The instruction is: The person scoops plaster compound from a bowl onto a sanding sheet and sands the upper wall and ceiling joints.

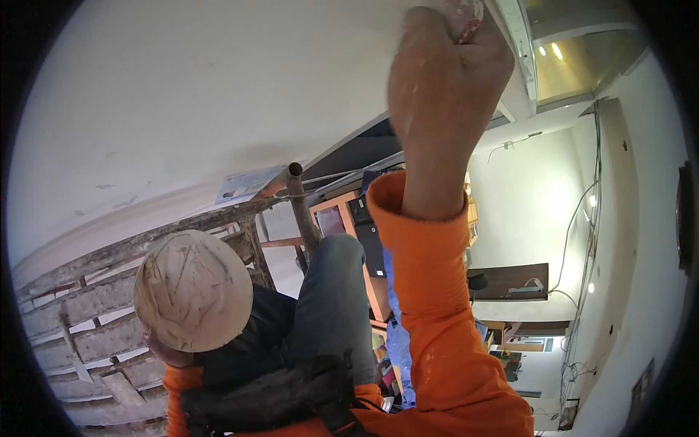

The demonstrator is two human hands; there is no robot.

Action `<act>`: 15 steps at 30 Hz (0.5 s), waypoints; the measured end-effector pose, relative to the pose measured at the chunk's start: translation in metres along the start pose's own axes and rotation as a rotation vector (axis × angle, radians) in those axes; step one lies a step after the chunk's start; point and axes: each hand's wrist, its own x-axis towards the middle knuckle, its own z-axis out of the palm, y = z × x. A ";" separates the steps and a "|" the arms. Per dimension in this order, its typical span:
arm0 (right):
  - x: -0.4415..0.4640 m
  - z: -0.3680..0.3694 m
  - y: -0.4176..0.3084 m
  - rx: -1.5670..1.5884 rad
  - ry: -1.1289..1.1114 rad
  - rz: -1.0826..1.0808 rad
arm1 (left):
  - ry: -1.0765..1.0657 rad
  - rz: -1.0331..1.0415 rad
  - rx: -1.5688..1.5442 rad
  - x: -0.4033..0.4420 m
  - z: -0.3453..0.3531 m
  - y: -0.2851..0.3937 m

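Raised at the top, my right hand [451, 87] is closed around a whitish object with red marks [468, 20], partly cut off by the frame edge, close to the pale wall surface [218, 80]. At the lower left, my left hand [169, 349] supports a round board or dish [193, 291] from below. Smeared off-white paste covers the round surface. Most of that hand is hidden under it; its wrist comes out of an orange sleeve.
Slatted scaffold boards [102, 339] lie at the left, with a metal pole [302, 207] beside my knee. A lit room with hanging cables [598, 167], shelves and a dark panel [510, 282] shows at the right. A glass panel [575, 62] is at the upper right.
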 end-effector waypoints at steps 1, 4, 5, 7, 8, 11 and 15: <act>-0.002 0.000 0.003 -0.035 -0.024 0.010 | -0.009 -0.009 -0.051 -0.001 0.005 0.002; -0.006 0.002 0.059 0.131 0.198 -0.304 | -0.006 0.014 -0.142 -0.003 0.007 0.004; -0.003 -0.006 0.081 0.257 0.203 -0.191 | -0.004 0.013 -0.152 -0.004 0.007 0.004; 0.008 -0.024 0.140 0.422 0.278 -0.037 | 0.000 -0.006 -0.189 -0.008 0.022 0.010; 0.016 -0.032 0.175 0.458 0.335 0.004 | -0.001 -0.039 -0.208 -0.011 0.034 0.015; 0.047 -0.065 0.230 0.443 0.298 0.059 | 0.065 -0.101 -0.145 -0.013 0.041 0.022; 0.075 -0.069 0.237 0.459 0.432 0.033 | 0.055 -0.073 -0.131 -0.007 0.029 0.017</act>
